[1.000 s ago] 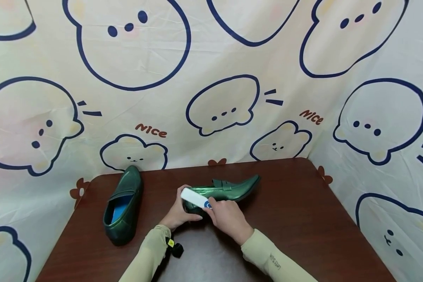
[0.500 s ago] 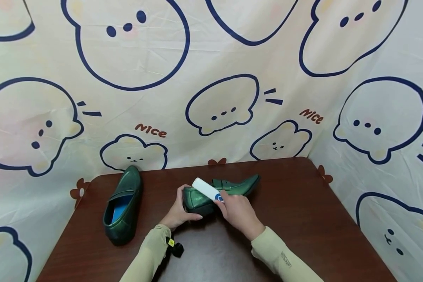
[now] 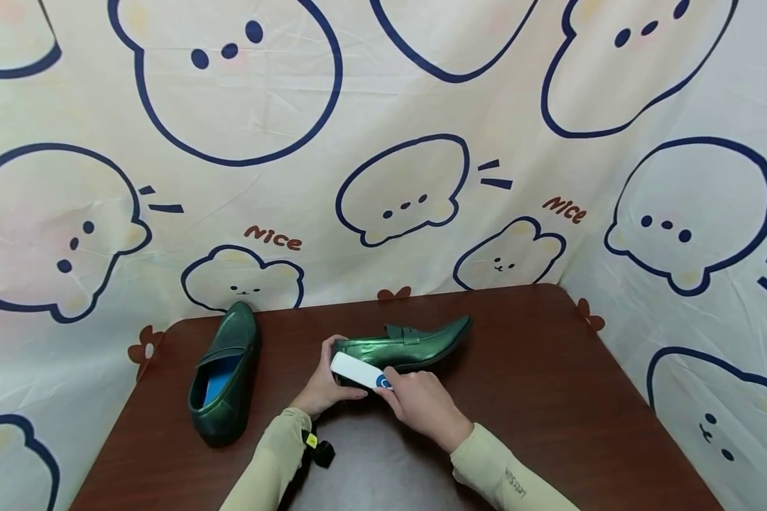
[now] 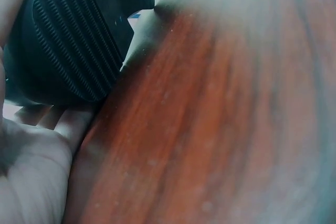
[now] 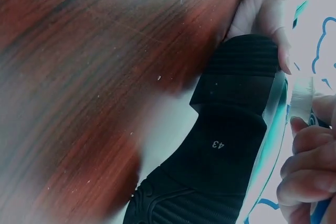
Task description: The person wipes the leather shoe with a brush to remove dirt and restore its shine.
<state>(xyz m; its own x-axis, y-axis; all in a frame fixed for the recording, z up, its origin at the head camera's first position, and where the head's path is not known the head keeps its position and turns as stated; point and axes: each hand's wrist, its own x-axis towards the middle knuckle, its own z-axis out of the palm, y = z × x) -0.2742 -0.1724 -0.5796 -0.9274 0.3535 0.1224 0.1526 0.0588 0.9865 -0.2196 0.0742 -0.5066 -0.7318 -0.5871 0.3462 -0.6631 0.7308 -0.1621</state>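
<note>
My left hand [image 3: 317, 387] grips the heel of a shiny green loafer [image 3: 415, 348], fingers behind it and thumb on the near side. The loafer is tipped on its side, toe pointing right. In the right wrist view its black sole [image 5: 226, 135], marked 43, faces the camera; the ridged heel [image 4: 79, 40] fills the upper left of the left wrist view. My right hand [image 3: 427, 406] holds a white brush [image 3: 356, 370] with a blue mark, its head overlapping the loafer's upper near the heel. Pale bristles [image 5: 301, 98] show at the right of the right wrist view.
A second green loafer [image 3: 226, 383] with a blue insole stands upright on the left of the dark brown wooden table [image 3: 550, 397]. A cream cloth printed with cartoon bears [image 3: 403, 191] hangs behind the table and along its sides.
The brush in my right hand went up and right along the loafer's side, then came back left and down near the heel. My left hand and both loafers have hardly moved.
</note>
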